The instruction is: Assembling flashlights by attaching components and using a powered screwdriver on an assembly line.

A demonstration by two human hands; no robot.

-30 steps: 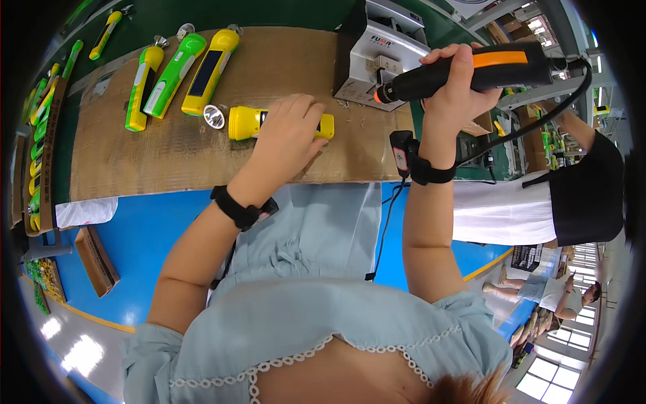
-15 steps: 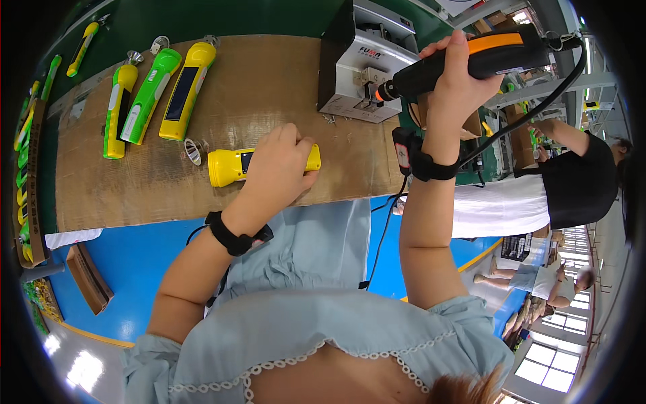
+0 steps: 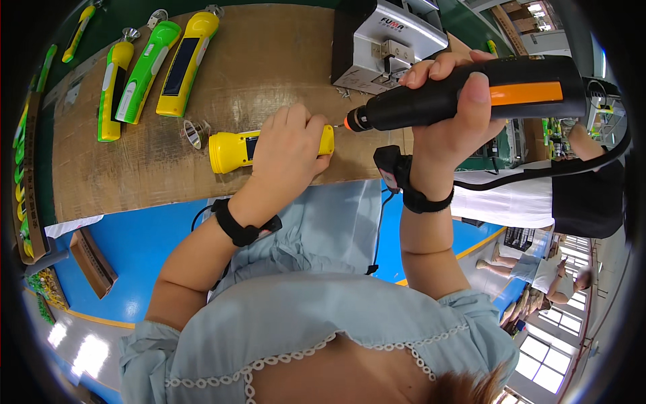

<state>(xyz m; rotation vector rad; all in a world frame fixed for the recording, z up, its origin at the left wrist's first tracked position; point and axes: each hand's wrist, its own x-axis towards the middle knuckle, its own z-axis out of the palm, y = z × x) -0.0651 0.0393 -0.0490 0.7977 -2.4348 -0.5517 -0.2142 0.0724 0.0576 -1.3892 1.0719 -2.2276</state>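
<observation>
My left hand [image 3: 288,143] is wrapped over a yellow flashlight body [image 3: 229,152] that lies on the cardboard sheet, its wide head pointing left. In my right hand [image 3: 457,108] is a black electric screwdriver [image 3: 417,101] with an orange stripe, held level. Its bit points left and reaches close to the tail end of the flashlight; whether it touches cannot be made out. A shiny reflector [image 3: 194,135] lies beside the flashlight's head. Three more flashlights, one yellow-green [image 3: 112,94], one green [image 3: 147,73] and one yellow [image 3: 188,64], lie farther left with reflectors at their heads.
A silver and black screw feeder box [image 3: 383,50] stands behind the screwdriver, small screws scattered at its base. The screwdriver's black cable [image 3: 538,180] loops at right. A long box [image 3: 37,195] of flashlights lines the left edge. Co-workers [image 3: 585,195] are at right.
My right hand has brought the screwdriver from the feeder box down and toward me, to the flashlight's tail end. My left hand keeps its hold on the flashlight.
</observation>
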